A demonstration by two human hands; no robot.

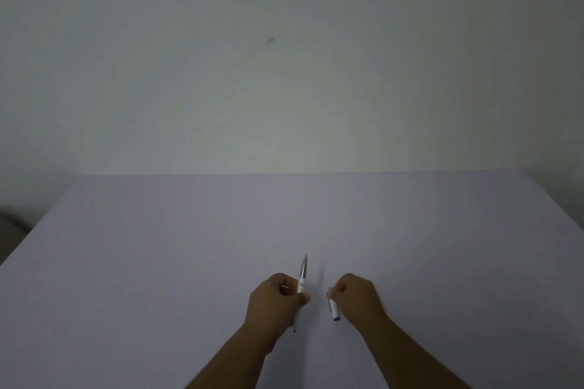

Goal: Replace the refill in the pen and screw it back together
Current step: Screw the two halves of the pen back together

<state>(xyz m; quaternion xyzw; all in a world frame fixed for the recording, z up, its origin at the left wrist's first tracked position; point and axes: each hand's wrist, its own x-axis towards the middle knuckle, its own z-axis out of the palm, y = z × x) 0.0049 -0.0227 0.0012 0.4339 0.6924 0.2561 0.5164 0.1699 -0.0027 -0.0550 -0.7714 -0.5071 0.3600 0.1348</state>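
Observation:
My left hand (275, 300) grips a silver-and-white pen part (302, 275) whose pointed metal tip stands up and away from me, with a thin end sticking out below the fist. My right hand (357, 297) pinches a shorter white barrel piece (334, 309) that hangs down towards me, its dark open end lowest. The two parts are apart, a small gap between the hands. Both hands hover just above the pale lilac table (158, 262). I cannot tell whether a refill sits inside either part.
A plain pale wall (284, 57) rises behind the table's far edge. The table's left edge runs diagonally at the left, with a dark shape (9, 227) beyond it.

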